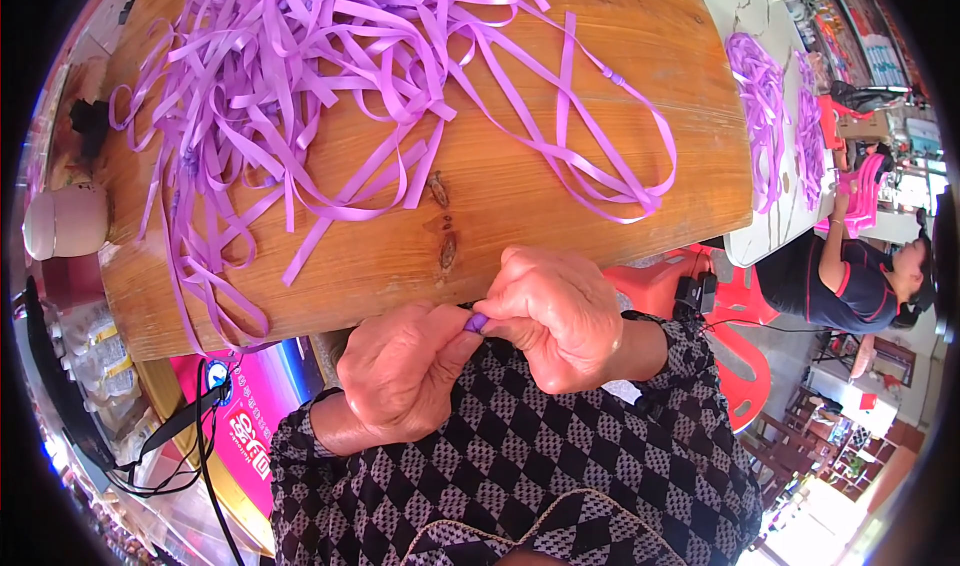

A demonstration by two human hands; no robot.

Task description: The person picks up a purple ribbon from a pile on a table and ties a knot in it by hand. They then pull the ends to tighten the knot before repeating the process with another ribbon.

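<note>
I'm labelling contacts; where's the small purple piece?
Just below the head view's centre, the purple piece is pinched between the left hand and right hand, by the wooden table.

The scene is being viewed downward from head height. The left hand [405, 374] and right hand [562, 321] are being shown close up, the wooden table [695, 131] beyond.

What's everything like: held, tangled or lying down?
Left bare hand: closed, pinching.
Right bare hand: closed, pinching.
Small purple piece: pinched between both hands.
Long shiny purple ribbons: tangled, heaped loosely.
Brown wooden table: partly covered by ribbons.
Purple ribbon bundles: lying on a white-topped table.
</note>
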